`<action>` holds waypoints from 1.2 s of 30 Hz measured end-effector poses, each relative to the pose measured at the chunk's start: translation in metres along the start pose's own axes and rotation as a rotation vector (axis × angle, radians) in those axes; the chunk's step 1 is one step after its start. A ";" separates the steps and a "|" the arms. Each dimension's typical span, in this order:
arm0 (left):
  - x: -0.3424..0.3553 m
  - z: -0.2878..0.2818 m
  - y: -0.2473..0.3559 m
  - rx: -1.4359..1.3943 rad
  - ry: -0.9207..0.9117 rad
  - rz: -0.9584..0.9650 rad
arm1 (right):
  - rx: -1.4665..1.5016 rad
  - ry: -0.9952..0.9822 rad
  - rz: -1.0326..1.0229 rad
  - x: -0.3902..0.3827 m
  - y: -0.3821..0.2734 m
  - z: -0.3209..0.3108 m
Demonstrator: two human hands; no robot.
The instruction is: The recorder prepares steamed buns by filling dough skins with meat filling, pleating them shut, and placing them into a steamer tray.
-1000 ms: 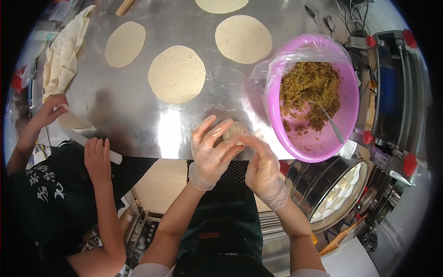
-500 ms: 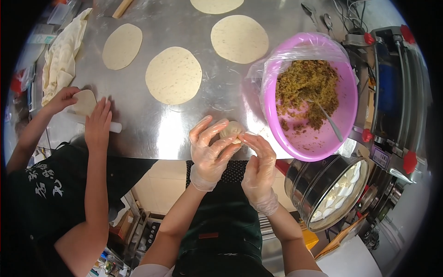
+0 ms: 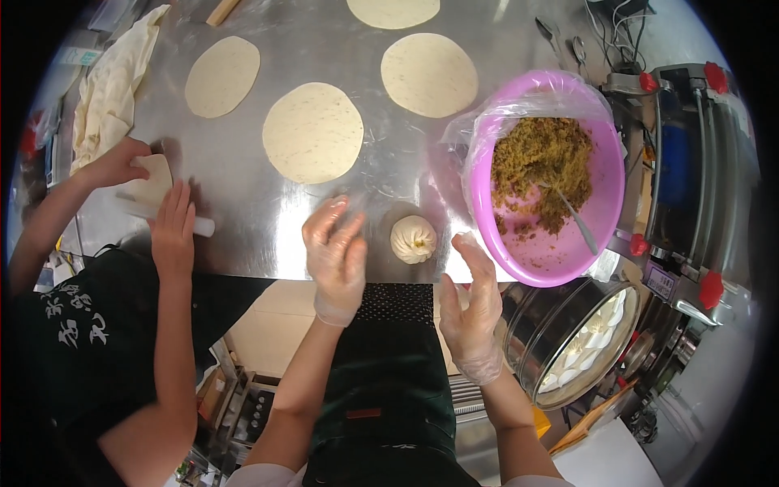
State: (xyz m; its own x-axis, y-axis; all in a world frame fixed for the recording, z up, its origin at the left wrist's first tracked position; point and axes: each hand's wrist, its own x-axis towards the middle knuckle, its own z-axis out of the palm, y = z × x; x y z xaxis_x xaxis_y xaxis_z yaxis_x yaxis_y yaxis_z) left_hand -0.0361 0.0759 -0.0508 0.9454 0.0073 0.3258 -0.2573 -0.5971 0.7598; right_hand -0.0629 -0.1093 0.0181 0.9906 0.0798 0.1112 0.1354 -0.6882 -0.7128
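A pleated bun [image 3: 413, 240] with a small opening on top sits on the steel table [image 3: 219, 195] near the front edge. My left hand [image 3: 333, 256], in a clear plastic glove, is raised just left of the bun, fingers apart and curved, holding nothing. My right hand [image 3: 471, 308], also gloved, is open below and right of the bun, not holding it. Flat dough rounds lie beyond, among them a middle one [image 3: 312, 132] and a right one [image 3: 430, 75]. A pink basin [image 3: 596, 207] lined with plastic holds crumbly yellow-brown filling [image 3: 540, 162] and a spoon [image 3: 580, 223].
At left, a co-worker's hands [image 3: 173, 223] work dough [image 3: 154, 183] with a white rolling pin [image 3: 207, 227]; folded cloth [image 3: 114, 81] lies beyond. A steel steamer [image 3: 527, 325] with white pieces stands below the basin. A clamp-fitted metal appliance [image 3: 698, 162] and cables are at right.
My hands have let go of the bun and moved apart, my left leftward, exposing it on the table. The co-worker's hands and rolling pin have moved up along the table.
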 end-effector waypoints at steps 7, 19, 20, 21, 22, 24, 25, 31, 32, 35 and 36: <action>-0.006 0.003 -0.014 -0.189 0.168 -0.115 | -0.580 -0.266 -0.046 0.046 -0.023 0.033; -0.009 0.020 -0.016 -0.101 0.145 -0.100 | -0.499 -0.084 0.179 0.018 0.003 0.058; -0.012 0.020 -0.023 -0.098 0.153 -0.079 | -0.461 -0.069 0.194 0.012 -0.005 0.052; -0.013 0.018 -0.025 -0.048 0.129 -0.082 | -0.436 -0.085 0.211 0.002 -0.014 0.038; -0.013 0.015 -0.027 0.009 0.111 -0.081 | -0.404 -0.100 0.222 -0.008 -0.023 0.022; -0.013 0.014 -0.032 0.096 0.103 -0.043 | -0.260 -0.167 0.311 -0.030 -0.038 -0.026; -0.011 0.014 -0.028 0.106 0.090 -0.045 | -0.175 -0.061 0.332 -0.053 -0.034 -0.040; -0.006 0.017 -0.049 0.182 0.038 -0.032 | -0.227 0.150 0.750 -0.193 0.003 -0.164; -0.008 0.013 -0.053 0.200 0.033 -0.028 | -0.226 0.168 0.846 -0.218 0.015 -0.185; -0.026 0.002 -0.043 0.127 0.107 -0.170 | -0.291 0.320 1.066 -0.291 0.073 -0.232; -0.034 0.000 -0.037 0.105 0.134 -0.191 | -0.258 0.342 1.196 -0.311 0.093 -0.251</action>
State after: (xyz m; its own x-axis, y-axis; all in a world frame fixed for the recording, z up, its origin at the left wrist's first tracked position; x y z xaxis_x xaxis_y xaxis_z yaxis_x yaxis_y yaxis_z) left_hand -0.0590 0.0980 -0.0905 0.9382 0.2300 0.2586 -0.0475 -0.6546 0.7545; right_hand -0.3635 -0.3785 0.0910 0.4305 -0.8493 -0.3057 -0.8824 -0.3246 -0.3408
